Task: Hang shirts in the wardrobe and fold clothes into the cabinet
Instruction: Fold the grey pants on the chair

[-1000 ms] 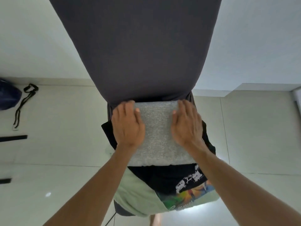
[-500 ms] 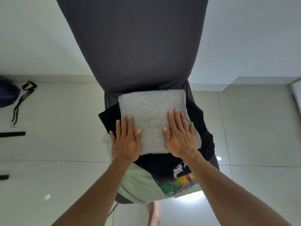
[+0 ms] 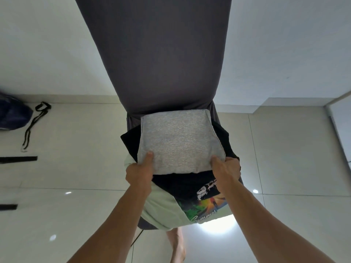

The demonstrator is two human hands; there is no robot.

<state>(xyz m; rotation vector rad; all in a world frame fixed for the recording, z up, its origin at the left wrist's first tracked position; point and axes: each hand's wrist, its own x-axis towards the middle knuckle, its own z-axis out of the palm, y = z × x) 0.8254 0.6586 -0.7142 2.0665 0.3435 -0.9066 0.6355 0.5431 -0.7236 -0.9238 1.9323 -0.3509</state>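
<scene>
You have the folded grey garment (image 3: 177,141) by its near edge, one hand at each near corner. Your left hand (image 3: 139,172) pinches the near-left corner, thumb on top and the other fingers hidden underneath; your right hand (image 3: 227,168) does the same at the near-right corner. Both hands are closed on the cloth.

The whole bundle lies away from your grip, stretching forward toward the dark chair back (image 3: 157,54), which its far edge nearly meets. Its long axis is hard to call, since it looks close to square, slightly longer running away from you. Neither hand is nearer; they sit level, so a lift should come up evenly.

It rests on a black printed shirt (image 3: 191,186), which spreads out on both sides of your hands and toward you. Below that, a pale green garment (image 3: 161,207) hangs off the seat's near edge. Your fingers probably lie between grey and black, so lifting may drag the black shirt along.

No wardrobe or cabinet is in view. A dark bag (image 3: 13,116) lies well off to the left on the floor.
</scene>
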